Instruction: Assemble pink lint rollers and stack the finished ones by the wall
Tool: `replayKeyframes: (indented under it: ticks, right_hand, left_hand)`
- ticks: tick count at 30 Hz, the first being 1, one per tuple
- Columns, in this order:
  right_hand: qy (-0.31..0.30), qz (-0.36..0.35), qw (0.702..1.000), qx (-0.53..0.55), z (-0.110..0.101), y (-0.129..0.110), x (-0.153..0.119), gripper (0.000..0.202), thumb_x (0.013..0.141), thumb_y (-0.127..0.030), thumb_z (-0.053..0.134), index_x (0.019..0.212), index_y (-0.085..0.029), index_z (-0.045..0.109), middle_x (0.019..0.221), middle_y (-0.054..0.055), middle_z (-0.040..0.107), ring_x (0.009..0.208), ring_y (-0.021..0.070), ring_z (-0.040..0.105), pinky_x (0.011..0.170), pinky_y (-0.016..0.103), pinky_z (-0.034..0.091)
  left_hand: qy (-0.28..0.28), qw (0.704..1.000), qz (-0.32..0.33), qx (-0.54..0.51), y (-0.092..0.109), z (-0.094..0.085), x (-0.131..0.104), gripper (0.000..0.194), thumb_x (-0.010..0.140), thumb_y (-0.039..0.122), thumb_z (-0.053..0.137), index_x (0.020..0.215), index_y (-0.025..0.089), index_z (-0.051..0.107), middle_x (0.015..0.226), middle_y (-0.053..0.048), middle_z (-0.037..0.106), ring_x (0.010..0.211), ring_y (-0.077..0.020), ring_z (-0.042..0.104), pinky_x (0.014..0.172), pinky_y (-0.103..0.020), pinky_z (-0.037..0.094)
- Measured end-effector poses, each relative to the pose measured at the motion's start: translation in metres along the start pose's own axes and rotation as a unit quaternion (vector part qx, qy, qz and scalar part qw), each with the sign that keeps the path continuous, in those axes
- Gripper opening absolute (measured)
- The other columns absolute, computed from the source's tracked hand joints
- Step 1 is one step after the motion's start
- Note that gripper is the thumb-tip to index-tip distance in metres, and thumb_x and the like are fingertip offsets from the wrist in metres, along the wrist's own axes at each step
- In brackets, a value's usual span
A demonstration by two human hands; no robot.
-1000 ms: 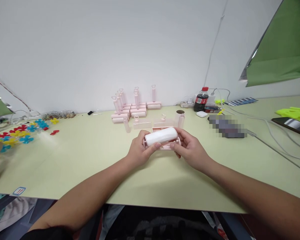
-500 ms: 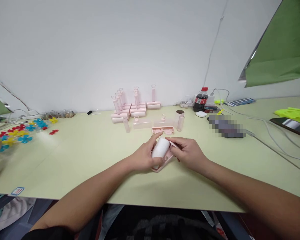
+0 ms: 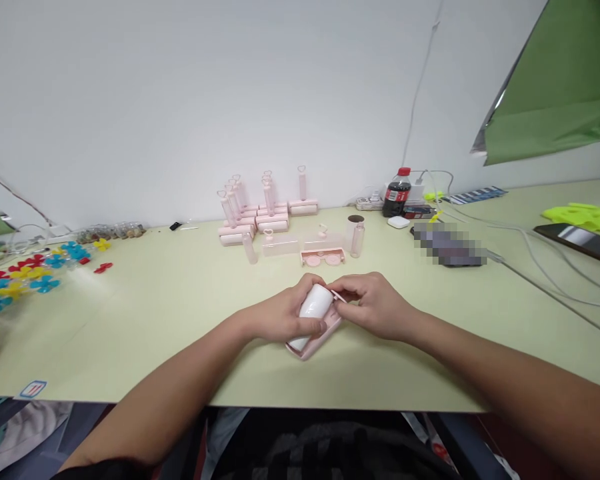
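Observation:
My left hand (image 3: 293,312) is wrapped round a white roll (image 3: 316,302), its thumb across the front. Under and beside the roll lies an elongated pink holder (image 3: 314,347), tilted over the table. My right hand (image 3: 375,305) pinches a small pale pink piece (image 3: 339,297) at the upper right end of the roll. Beyond my hands sits an open pink case (image 3: 323,257) with round shapes inside. Behind it are two clear pink covers lying flat, and clear tubes (image 3: 357,240) stand at either side.
Stacked pink rollers (image 3: 274,222) with upright handles stand by the wall. A cola bottle (image 3: 397,193), cables and a blurred dark device (image 3: 447,245) are at the right. Colourful flower-shaped pieces (image 3: 45,284) and part of another person's arm are at the left.
The white roll and pink holder have moved slightly down and left with my left hand. My right hand still pinches the small piece. The whole view has shifted a little.

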State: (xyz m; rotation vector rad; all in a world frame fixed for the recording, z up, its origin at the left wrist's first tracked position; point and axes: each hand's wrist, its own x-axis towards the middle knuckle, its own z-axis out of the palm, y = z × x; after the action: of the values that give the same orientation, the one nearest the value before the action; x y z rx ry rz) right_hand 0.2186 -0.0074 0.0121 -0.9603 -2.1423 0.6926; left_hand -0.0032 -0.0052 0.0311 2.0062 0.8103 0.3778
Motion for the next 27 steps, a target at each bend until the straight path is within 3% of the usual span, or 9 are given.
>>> replayKeyframes:
  ticks: [5, 11, 16, 22, 27]
  right_hand:
    - [0.015, 0.035, 0.998, 0.042, 0.002, -0.005, -0.001, 0.023, 0.068, -0.010, 0.056, 0.082, -0.017, 0.072, 0.063, -0.003, 0.063, 0.056, 0.0104, 0.054, 0.053, 0.021, 0.039]
    - [0.020, 0.093, 0.973, 0.208, 0.007, -0.010, -0.001, 0.030, 0.064, -0.008, 0.055, 0.091, -0.019, 0.059, 0.072, -0.004, 0.061, 0.061, 0.0110, 0.057, 0.053, 0.021, 0.043]
    - [0.002, 0.103, 0.962, 0.252, 0.008, -0.010, -0.003, 0.030, 0.064, -0.007, 0.056, 0.089, -0.022, 0.049, 0.065, -0.007, 0.054, 0.057, 0.0091, 0.052, 0.050, 0.019, 0.039]
    - [-0.049, 0.146, 0.960, 0.232, 0.002, -0.004, 0.000, 0.036, 0.070, -0.010, 0.058, 0.101, -0.023, 0.047, 0.067, -0.007, 0.059, 0.057, 0.0110, 0.057, 0.051, 0.021, 0.046]
    - [-0.079, 0.181, 0.930, 0.311, 0.000, 0.002, 0.005, 0.023, 0.075, -0.024, 0.068, 0.090, -0.019, 0.052, 0.070, -0.002, 0.064, 0.056, 0.0136, 0.063, 0.056, 0.030, 0.057]
  left_hand:
    - [-0.030, 0.999, 0.018, 0.019, 0.004, -0.004, -0.003, 0.052, 0.080, 0.032, 0.063, 0.124, 0.022, 0.037, 0.104, -0.004, 0.057, 0.090, -0.0201, 0.056, 0.073, -0.031, 0.047]
    - [-0.055, 0.997, 0.049, 0.027, 0.006, -0.007, -0.003, 0.058, 0.080, 0.031, 0.064, 0.129, 0.022, 0.035, 0.114, -0.007, 0.056, 0.096, -0.0221, 0.056, 0.080, -0.034, 0.048]
    - [-0.084, 0.994, 0.066, 0.039, 0.011, -0.007, -0.006, 0.056, 0.081, 0.026, 0.061, 0.128, 0.024, 0.032, 0.105, -0.005, 0.058, 0.087, -0.0190, 0.058, 0.071, -0.029, 0.046]
    - [-0.028, 0.990, 0.109, 0.082, 0.001, -0.001, -0.005, 0.057, 0.086, 0.027, 0.056, 0.136, 0.024, 0.028, 0.103, -0.005, 0.061, 0.080, -0.0179, 0.059, 0.073, -0.031, 0.046]
    - [0.049, 0.982, 0.155, 0.094, -0.011, 0.002, 0.000, 0.066, 0.090, 0.037, 0.053, 0.146, 0.022, 0.020, 0.118, -0.011, 0.059, 0.094, -0.0225, 0.061, 0.084, -0.036, 0.046]
